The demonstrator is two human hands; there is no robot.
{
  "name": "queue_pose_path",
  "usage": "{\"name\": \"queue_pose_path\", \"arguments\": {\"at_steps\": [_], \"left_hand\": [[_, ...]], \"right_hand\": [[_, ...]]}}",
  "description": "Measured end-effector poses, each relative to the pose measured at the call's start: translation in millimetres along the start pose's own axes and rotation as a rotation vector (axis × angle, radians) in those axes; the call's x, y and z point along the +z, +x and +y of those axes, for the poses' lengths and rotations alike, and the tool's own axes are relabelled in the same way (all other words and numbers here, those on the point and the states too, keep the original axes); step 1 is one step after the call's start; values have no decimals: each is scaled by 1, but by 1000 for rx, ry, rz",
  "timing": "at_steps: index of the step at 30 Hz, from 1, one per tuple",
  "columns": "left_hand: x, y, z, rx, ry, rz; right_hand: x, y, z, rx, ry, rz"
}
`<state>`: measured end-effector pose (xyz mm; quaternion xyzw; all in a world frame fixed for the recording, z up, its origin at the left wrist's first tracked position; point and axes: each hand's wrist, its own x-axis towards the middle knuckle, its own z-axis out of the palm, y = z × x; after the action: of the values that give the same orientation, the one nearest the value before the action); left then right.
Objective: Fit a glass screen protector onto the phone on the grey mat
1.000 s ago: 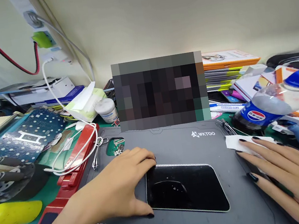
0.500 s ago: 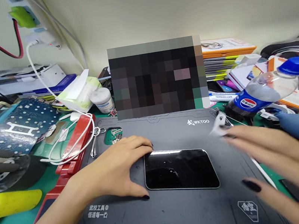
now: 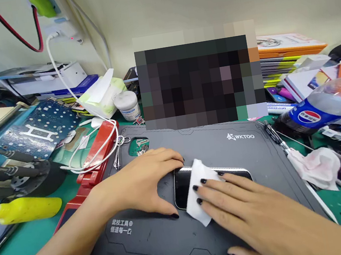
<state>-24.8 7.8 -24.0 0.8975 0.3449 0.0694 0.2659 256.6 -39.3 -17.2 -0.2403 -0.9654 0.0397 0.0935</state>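
A smartphone (image 3: 182, 189) with a black glossy screen lies flat on the dark grey work mat (image 3: 164, 249). My left hand (image 3: 148, 182) rests on the mat at its left end, thumb and fingers spread around the two left corners; whether they touch the phone I cannot tell. Across the middle of the screen lies a white tissue (image 3: 200, 174), one end hanging past the near edge. My right hand (image 3: 245, 210) is laid flat over it, fingertips pressing it onto the glass and thumb apart. The fingers hide the phone's right half.
Left of the mat are a red tool with a white cable (image 3: 93, 163), a yellow bottle (image 3: 28, 209) and tweezers (image 3: 116, 153). A white jar (image 3: 127, 105) stands behind. On the right are a crumpled tissue (image 3: 319, 166) and a Pepsi bottle (image 3: 320, 114). A blurred-out block covers the back middle.
My right hand has come left from beside the phone and laid the white tissue on the screen. My left hand keeps its place by the phone. The view has shifted slightly.
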Motion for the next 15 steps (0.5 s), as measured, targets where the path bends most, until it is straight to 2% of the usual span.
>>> {"name": "queue_pose_path", "arguments": {"at_steps": [4,8,12,15], "left_hand": [[0,0,-2,3,0,-6],[2,0,-2,11,10,-8],[2,-1,-2,10,22,2],[1,-2,-3,26,1,-3]], "right_hand": [[6,7,0,97,-74,66],[6,7,1,14,-33,102],[4,8,-1,89,-90,97],[3,10,-3,21,-79,91]]}}
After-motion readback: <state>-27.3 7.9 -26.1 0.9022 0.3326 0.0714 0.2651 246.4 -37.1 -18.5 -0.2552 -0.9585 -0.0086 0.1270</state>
